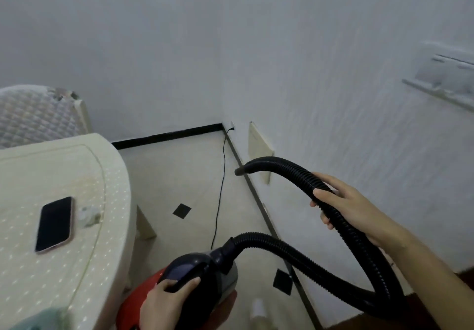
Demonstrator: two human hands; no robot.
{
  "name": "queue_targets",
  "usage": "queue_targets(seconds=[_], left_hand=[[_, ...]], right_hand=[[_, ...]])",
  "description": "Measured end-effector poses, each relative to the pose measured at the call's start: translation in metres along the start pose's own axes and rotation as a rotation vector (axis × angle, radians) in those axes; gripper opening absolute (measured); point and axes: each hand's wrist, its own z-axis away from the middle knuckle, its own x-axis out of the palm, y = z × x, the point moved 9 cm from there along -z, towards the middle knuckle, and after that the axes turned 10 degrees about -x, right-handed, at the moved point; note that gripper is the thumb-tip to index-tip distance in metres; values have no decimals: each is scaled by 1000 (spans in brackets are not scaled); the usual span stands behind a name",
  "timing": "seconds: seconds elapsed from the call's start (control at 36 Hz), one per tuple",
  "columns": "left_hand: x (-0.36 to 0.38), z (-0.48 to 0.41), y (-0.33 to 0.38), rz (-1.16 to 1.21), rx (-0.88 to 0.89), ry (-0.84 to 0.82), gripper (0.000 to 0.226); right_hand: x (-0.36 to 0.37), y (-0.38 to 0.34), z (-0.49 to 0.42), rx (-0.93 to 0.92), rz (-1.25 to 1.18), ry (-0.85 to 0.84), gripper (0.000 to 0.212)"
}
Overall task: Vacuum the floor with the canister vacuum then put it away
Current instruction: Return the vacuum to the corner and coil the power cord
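A red and dark canister vacuum is held up off the floor at the bottom middle. My left hand grips its dark carrying handle. A black ribbed hose loops from the canister's front down to the right and back up. My right hand is closed around the hose's upper part. The hose's open end points left, near the wall. A thin black power cord runs from the canister along the floor to a wall socket in the corner.
A cream plastic table stands at the left with a dark phone on it. A white plastic chair sits behind it. White walls meet in a corner; the right wall is close, with a cream panel against it.
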Motion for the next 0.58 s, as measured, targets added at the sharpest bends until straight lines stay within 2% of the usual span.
queue_targets(seconds=[0.11,0.36,0.53,0.58], left_hand=[[10,-35,46,22,-27,-5,75],[19,-93,134,207,-165,86,46],[5,-120,195,257,-163,209,51],[-1,-130,217,263,-170,224,45]], right_hand=[[-14,8,-77,-28,-9,1,35],[-34,17,-236,-42,-75,-100,37],[-37,7,-314,-78,-94,-146,35],[-37,7,-337,-79,-112,-149,36]])
